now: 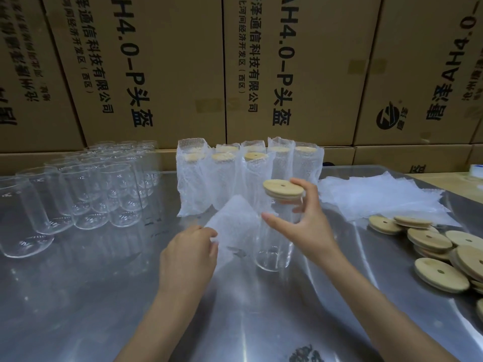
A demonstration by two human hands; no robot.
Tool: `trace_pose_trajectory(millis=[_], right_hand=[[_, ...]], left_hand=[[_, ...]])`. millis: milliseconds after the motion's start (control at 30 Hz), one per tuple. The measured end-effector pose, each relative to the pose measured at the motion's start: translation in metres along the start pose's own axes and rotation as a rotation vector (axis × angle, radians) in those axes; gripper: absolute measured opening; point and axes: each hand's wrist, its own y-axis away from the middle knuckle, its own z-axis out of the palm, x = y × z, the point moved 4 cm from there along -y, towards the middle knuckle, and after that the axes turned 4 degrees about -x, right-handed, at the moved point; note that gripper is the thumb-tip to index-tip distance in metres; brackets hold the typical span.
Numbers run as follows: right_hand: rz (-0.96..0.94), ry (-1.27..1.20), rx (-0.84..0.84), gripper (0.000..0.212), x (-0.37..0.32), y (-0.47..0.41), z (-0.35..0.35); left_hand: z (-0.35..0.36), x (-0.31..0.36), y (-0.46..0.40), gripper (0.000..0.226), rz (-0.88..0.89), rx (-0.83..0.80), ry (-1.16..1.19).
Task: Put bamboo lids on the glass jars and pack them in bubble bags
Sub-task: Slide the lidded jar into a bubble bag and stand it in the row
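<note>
Steel table (78,296); cartons (162,61) stacked far. Right hand (305,226) grips lidded jar (274,246), fingers spread; left hand (190,246) pinches bubble bag (235,226).

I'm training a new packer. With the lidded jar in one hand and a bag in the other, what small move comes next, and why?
Probably open the bubble bag with the left hand: the right hand holds the jar, bamboo lid on, still unbagged.

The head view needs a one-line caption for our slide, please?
Right hand grips a bamboo-lidded glass jar while the left hand pinches a bubble bag.
</note>
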Motion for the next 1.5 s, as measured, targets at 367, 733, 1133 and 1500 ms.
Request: trace_pose_trajectory(millis=[367, 733, 1133, 1500], right_hand=[[0.469, -0.814, 0.224, 0.062, 0.026, -0.001, -0.028], [0.449, -1.022, 0.003, 0.049, 0.031, 0.000, -0.030], [0.217, -0.765, -0.206, 0.071, 0.013, 0.011, -0.018], [-0.025, -0.290, 0.064, 0.068, -0.006, 0.034, -0.009]], left_hand=[[0.027, 0.022, 0.012, 0.011, 0.210, -0.245, 0.219], [0.042, 0.034, 0.019, 0.008, 0.352, -0.369, 0.324], [0.033, -0.004, -0.005, 0.014, -0.346, -0.037, 0.947], [0.005, 0.006, 0.001, 0.017, -0.139, 0.324, 0.949]])
